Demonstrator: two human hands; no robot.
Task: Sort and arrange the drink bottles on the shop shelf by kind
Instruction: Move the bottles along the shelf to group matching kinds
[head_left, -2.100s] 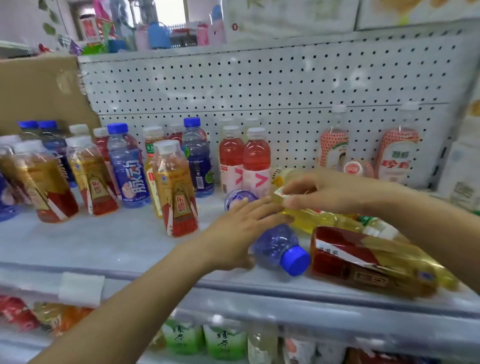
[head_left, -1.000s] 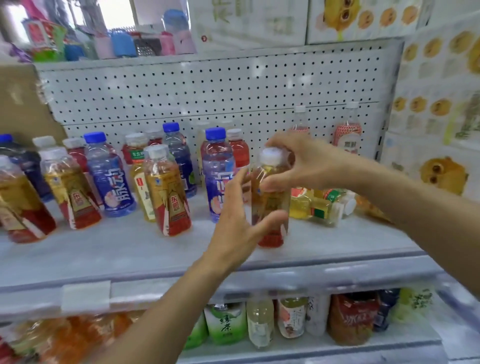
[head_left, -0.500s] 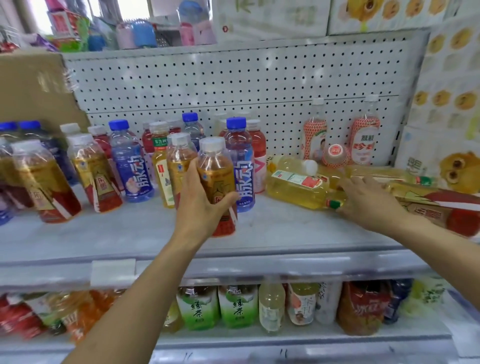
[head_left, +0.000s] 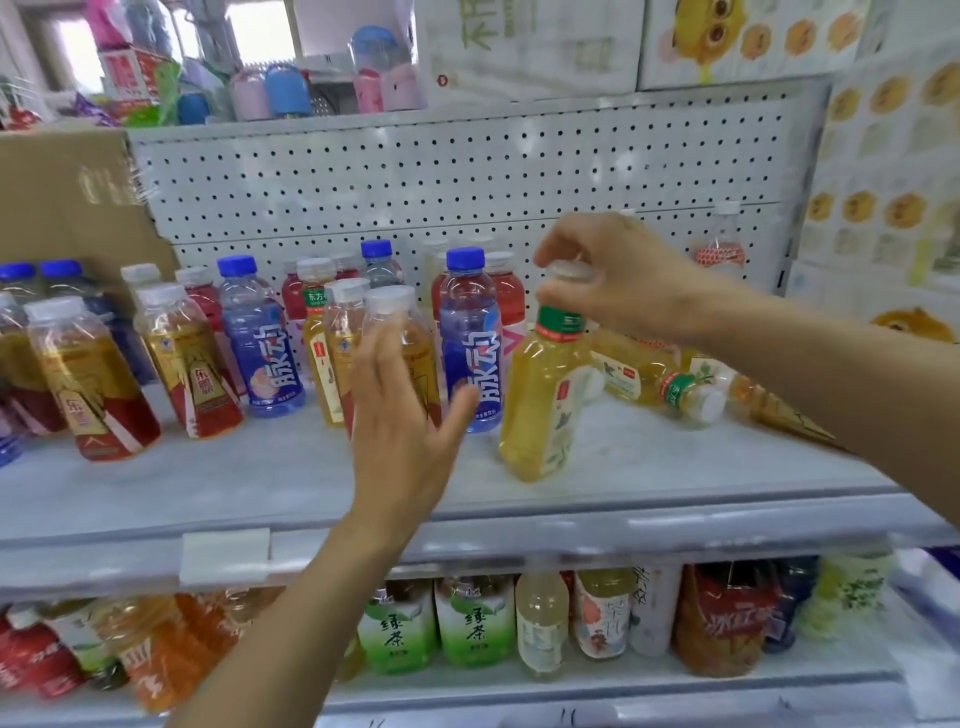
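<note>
My right hand (head_left: 618, 278) grips the white cap of a pale yellow tea bottle (head_left: 545, 395), which stands slightly tilted on the grey shelf (head_left: 260, 483). My left hand (head_left: 405, 421) hovers open with spread fingers in front of an amber bottle with a white cap (head_left: 402, 332); it holds nothing. A blue drink bottle (head_left: 470, 338) stands between the two. Behind my right arm another yellow tea bottle (head_left: 649, 379) lies on its side. To the left stand amber bottles with red labels (head_left: 88, 384) and a second blue bottle (head_left: 262, 338).
A white pegboard (head_left: 467, 171) backs the shelf. Red drink bottles (head_left: 506, 296) stand at the back. The lower shelf holds green tea bottles (head_left: 431, 629) and others. A cardboard box (head_left: 62, 202) sits at upper left; printed cartons (head_left: 883, 156) rise at the right.
My left hand let go of the amber bottle and opened. My right hand took a lying yellow tea bottle by the cap and stood it up beside the blue bottle.
</note>
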